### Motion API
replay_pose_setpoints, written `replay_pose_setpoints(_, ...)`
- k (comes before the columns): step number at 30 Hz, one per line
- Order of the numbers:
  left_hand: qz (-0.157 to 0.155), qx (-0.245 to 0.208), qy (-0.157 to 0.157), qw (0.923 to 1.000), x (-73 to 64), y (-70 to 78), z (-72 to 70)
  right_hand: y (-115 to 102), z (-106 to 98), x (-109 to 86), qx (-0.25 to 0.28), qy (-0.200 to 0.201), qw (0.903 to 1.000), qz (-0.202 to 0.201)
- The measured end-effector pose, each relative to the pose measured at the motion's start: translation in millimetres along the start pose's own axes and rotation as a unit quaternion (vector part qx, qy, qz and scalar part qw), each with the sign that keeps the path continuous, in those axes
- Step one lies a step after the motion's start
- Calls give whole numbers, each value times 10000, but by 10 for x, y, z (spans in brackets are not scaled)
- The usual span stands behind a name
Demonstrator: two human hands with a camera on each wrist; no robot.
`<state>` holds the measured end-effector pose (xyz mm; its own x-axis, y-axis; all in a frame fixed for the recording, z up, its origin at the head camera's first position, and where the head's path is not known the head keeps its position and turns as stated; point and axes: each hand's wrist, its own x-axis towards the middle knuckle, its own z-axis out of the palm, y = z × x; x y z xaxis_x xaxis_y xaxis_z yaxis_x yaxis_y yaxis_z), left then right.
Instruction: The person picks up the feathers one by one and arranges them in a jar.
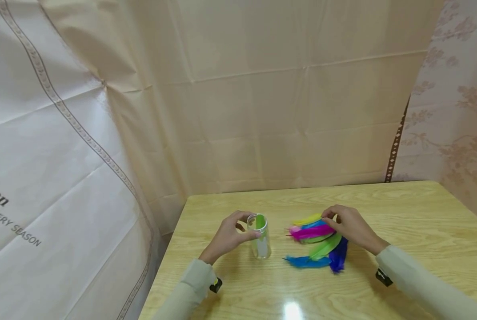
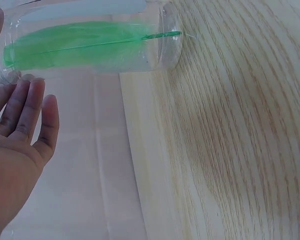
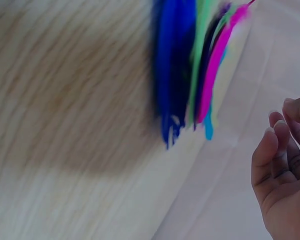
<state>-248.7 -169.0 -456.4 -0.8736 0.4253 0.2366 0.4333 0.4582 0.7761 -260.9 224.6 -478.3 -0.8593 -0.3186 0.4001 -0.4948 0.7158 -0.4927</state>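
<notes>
My left hand (image 1: 232, 238) holds a clear glass jar (image 1: 263, 249) near its rim, thumb on one side and fingers on the other. The jar stands upright on the table, with a bright green feather (image 2: 85, 45) inside it and a white label (image 1: 262, 246) on its wall. To the right of it lies a fanned pile of coloured feathers, among them a magenta feather (image 1: 314, 231), a lime green feather (image 1: 326, 246) and a dark blue feather (image 1: 338, 255). Over the pile's far right edge is my right hand (image 1: 352, 226), fingers loosely bent, nothing showing between the fingertips.
A light blue feather (image 1: 308, 262) lies at the near side of the pile. The wood-grain table (image 1: 414, 240) has its far edge against a beige hanging cloth (image 1: 262, 111). White printed cloth (image 1: 62, 178) hangs at the left, floral cloth (image 1: 462, 111) at the right.
</notes>
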Motion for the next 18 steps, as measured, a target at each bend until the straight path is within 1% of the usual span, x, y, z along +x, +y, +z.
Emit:
replay_pose_setpoints(10,-28,-29,-28,10000,-5,11,-7,254,10,-98,142,-204,9986,469)
replay_pose_setpoints(15,-31,-19,-9,10000,-10,13,-9,338,41,-105,160,-337,9966,732)
replay_pose_setpoints(18,-26,-28,-24,10000,-11,14,-6,371,57,-108,132,-432,9958,802)
